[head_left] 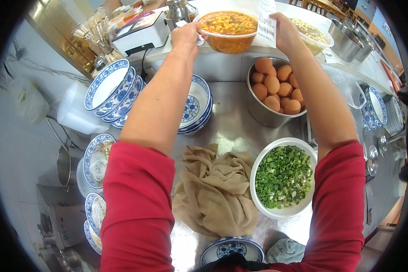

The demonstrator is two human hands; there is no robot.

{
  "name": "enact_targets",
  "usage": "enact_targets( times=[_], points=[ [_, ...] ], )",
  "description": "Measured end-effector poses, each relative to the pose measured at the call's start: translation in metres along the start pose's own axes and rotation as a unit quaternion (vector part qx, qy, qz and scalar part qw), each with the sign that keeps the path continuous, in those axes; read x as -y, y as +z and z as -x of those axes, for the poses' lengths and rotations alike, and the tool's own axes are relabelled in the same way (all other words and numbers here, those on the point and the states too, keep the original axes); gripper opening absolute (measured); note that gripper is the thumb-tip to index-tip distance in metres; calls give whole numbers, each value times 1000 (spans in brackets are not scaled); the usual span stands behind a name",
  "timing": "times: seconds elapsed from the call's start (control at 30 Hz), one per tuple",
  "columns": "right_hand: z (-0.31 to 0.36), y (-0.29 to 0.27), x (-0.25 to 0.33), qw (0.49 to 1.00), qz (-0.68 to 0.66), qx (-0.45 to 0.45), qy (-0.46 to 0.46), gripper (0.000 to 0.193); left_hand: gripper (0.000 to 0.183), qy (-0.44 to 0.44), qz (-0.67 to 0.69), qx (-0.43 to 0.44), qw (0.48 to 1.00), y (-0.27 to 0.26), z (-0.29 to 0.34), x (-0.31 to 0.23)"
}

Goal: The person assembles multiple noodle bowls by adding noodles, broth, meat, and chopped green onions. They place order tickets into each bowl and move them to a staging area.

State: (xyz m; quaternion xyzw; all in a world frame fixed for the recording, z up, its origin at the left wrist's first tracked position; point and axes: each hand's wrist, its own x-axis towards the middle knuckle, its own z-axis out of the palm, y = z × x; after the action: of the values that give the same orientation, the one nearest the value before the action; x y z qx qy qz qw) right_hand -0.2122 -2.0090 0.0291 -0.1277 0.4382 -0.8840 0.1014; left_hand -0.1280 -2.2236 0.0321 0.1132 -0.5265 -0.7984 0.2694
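Observation:
Both my arms, in red sleeves, reach to the counter at the far side. A clear tub of orange-red soup with yellow pieces [229,25] stands there. My left hand [186,37] is closed on a crumpled white piece of paper or cloth [200,41], with its fingers by the tub's left rim. Between thumb and fingers, my right hand [286,32] pinches a printed paper slip [266,27], which hangs upright at the tub's right rim. Right behind that hand sits a second clear tub with pale food [309,35]. Whether the left fingertips touch the soup tub, I cannot tell.
Below my arms are a steel pot of brown eggs [272,84], a white bowl of chopped greens [283,177] and a crumpled brown cloth [215,195]. Stacked blue-and-white bowls [108,86] stand left. A small white printer [140,34] and steel pots [345,41] line the counter.

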Motion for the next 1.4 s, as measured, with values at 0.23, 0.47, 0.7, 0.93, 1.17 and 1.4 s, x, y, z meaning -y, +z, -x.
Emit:
enact_targets(
  times=[0.23, 0.47, 0.7, 0.93, 1.17, 1.4],
  points=[
    [37, -28, 2, 935, 348, -18, 68, 19, 21, 16, -25, -42, 999, 17, 10, 6],
    [19, -60, -10, 780, 619, -41, -81, 23, 22, 35, -52, -85, 994, 40, 6, 25],
    [-3, -41, -13, 809, 570, -51, -135, 49, 20, -17, -39, -64, 997, 38, 0, 22],
    [113, -31, 11, 748, 626, 37, -219, 28, 25, -91, -118, -15, 989, -1, 74, -34],
    [338, 32, 100, 816, 545, 178, 67, 26, 33, -192, -84, 101, 973, -58, 261, -124],
    [570, 71, 83, 858, 475, 166, 101, 30, 56, -283, 26, 149, 947, -124, 494, -127]
  ],
)
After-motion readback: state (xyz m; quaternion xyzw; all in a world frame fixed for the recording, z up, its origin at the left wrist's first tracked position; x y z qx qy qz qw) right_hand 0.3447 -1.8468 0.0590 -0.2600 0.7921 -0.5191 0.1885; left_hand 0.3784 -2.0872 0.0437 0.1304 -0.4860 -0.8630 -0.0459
